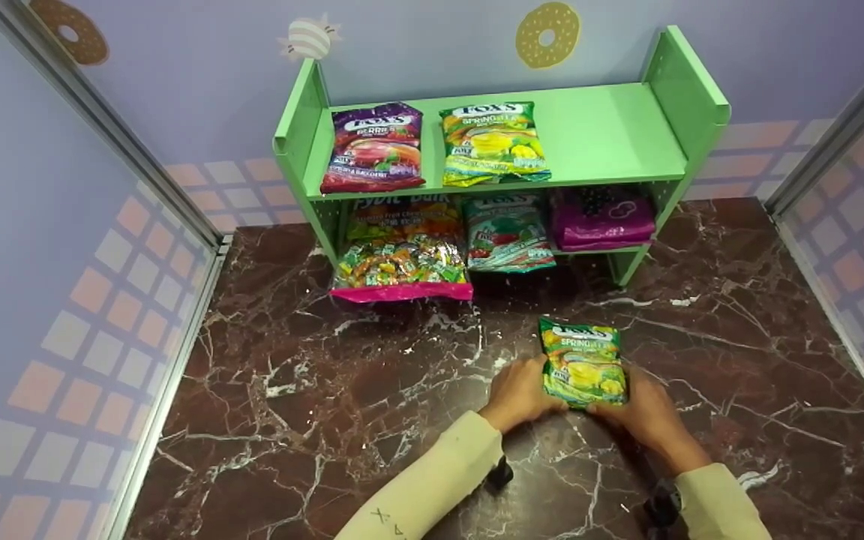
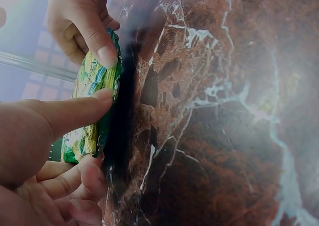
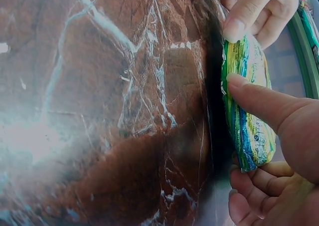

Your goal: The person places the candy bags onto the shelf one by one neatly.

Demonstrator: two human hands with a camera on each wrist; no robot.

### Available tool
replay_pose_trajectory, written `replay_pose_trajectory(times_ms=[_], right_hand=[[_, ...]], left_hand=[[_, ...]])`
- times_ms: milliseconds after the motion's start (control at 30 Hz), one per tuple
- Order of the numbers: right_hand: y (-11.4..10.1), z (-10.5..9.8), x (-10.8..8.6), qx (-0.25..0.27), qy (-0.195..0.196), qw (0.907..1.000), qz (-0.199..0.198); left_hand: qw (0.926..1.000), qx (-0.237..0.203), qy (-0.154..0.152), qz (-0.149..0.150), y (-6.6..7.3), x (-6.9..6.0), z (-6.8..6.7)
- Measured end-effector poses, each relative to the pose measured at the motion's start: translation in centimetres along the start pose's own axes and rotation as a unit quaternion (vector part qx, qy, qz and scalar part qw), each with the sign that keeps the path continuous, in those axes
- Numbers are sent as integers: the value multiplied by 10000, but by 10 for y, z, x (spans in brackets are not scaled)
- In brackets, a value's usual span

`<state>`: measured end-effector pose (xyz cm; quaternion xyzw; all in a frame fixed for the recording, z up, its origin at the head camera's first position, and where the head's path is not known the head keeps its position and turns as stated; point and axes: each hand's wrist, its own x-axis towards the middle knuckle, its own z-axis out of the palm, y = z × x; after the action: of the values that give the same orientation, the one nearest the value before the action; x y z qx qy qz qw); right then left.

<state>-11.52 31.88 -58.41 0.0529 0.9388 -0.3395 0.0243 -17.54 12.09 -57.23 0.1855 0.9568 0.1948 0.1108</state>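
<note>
A green and yellow Fox's candy bag [image 1: 583,367] is held between both hands in front of the shelf, its printed face up toward the head camera. My left hand [image 1: 520,391] grips its left side, and my right hand [image 1: 646,409] grips its right side. In the left wrist view, the left thumb [image 2: 75,111] presses the near edge of the bag [image 2: 89,86] while the fingers curl beneath. The right wrist view has the right thumb [image 3: 264,99] on the same bag edge [image 3: 241,121], with the fingers underneath.
A green two-tier shelf [image 1: 604,135] stands at the back. Its upper tier bears a purple berries bag [image 1: 376,150] and a matching green-yellow bag [image 1: 493,144]. Below lie a large chewy candy bag [image 1: 402,255], a teal bag [image 1: 508,234] and a magenta pack [image 1: 603,221]. Patterned walls flank the marble surface [image 1: 289,442].
</note>
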Motion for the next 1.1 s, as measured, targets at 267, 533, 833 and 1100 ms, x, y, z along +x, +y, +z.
replay_pose_trajectory(times_ms=[267, 533, 833, 1100], right_hand=[[-3, 0, 1, 62, -60, 9997, 215], [-7, -2, 1, 70, -74, 9995, 314], [-13, -5, 0, 85, 144, 9995, 251], [-19, -9, -1, -15, 409, 9991, 105]], left_hand=[[9997, -9, 216, 124, 0, -1, -1], [9994, 13, 294, 193, 1, -2, -4], [9987, 18, 426, 278, 2, -4, -10], [9970, -151, 623, 445, 3, -5, -13]])
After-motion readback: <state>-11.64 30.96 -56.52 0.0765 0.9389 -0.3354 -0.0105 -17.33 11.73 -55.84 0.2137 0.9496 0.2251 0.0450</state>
